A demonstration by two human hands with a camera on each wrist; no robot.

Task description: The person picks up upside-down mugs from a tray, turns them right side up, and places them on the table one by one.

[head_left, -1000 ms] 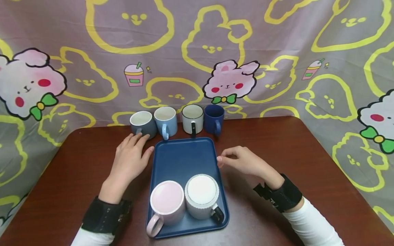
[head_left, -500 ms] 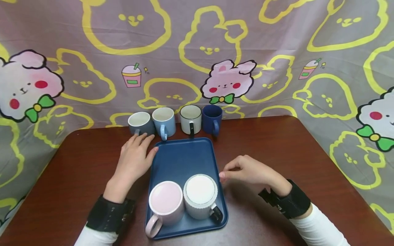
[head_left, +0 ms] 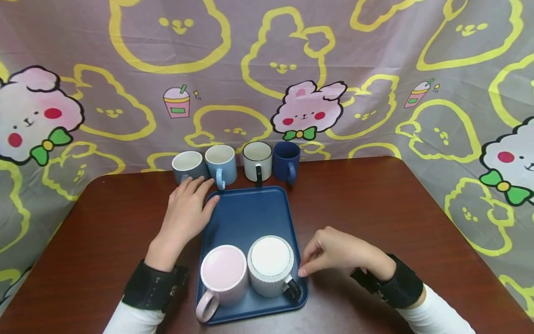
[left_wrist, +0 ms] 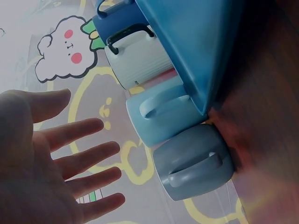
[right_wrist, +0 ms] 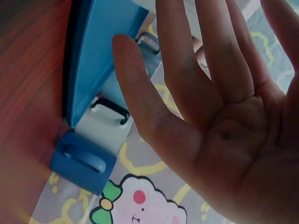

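The right hand (head_left: 333, 253) has drawn back beside the white mug (head_left: 271, 266).

Left hand (left_wrist: 51, 154) fills the lower left, palm toward the camera, fingers (left_wrist: 88, 154) straight and spread, holding nothing, touching nothing. Just beyond the fingertips lies the grey mug (left_wrist: 194, 163), handle facing the camera, standing on the desk (left_wrist: 266, 140). Touching it, the light blue mug (left_wrist: 161, 116), which sits at the corner of the blue tray (left_wrist: 201, 42). Next along the tray's edge, a white ribbed mug (left_wrist: 140, 60) with black handle, then a dark blue mug (left_wrist: 117, 21). Behind them a cartoon-print backdrop (left_wrist: 65, 46). Hand is near the grey mug but apart from it.
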